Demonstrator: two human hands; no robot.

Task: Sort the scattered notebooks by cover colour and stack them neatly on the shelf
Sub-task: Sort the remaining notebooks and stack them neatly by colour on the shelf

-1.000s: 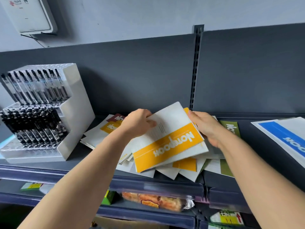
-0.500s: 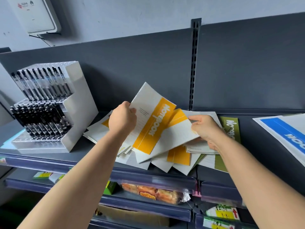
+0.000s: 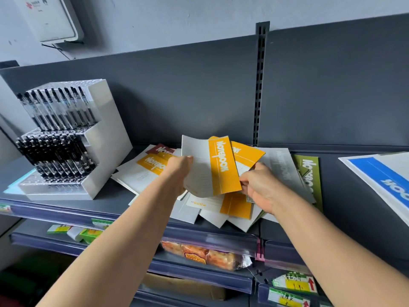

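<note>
Left hand (image 3: 177, 171) grips the yellow notebook (image 3: 219, 167) by its left edge, fingers curled behind the cover and thumb on the front. Right hand (image 3: 259, 187) is folded in tight and pinches the lower edge of a second yellow notebook (image 3: 245, 156). Its fingertips sit right at the first one's bottom right corner; I can't tell whether they touch it.

Held notebook: lifted off the shelf (image 3: 66, 202), to the right of the pen rack (image 3: 106, 134), nearly upright and tipped a little.
- Left part of the cover is pale grey-white with faint ruled lines.
- A broad yellow band runs down the right part.
- "NOTEBOOK" is printed along the band in white letters, with a thin white line beside it.

The second yellow notebook is tucked behind the first, on the side away from the pen rack. It has the same yellow band and pale panel, and it fans out to the right.

Below both hands a loose pile (image 3: 221, 218) of notebooks lies on the shelf, right of the pen rack. Several corners hang over the front edge.
- Closest to the rack is a third yellow notebook (image 3: 150, 166), lying flat.
- A maroon notebook (image 3: 160, 149) lies just behind it, partly covered.
- Farther from the rack is a grey cover (image 3: 281, 165), then a green notebook (image 3: 308, 171) at the pile's far side.
- Farthest from the rack is a blue notebook (image 3: 382, 176), well apart from the pile.

Pen rack: white and stepped, with two tiers of black pens, standing on the same shelf.
</note>
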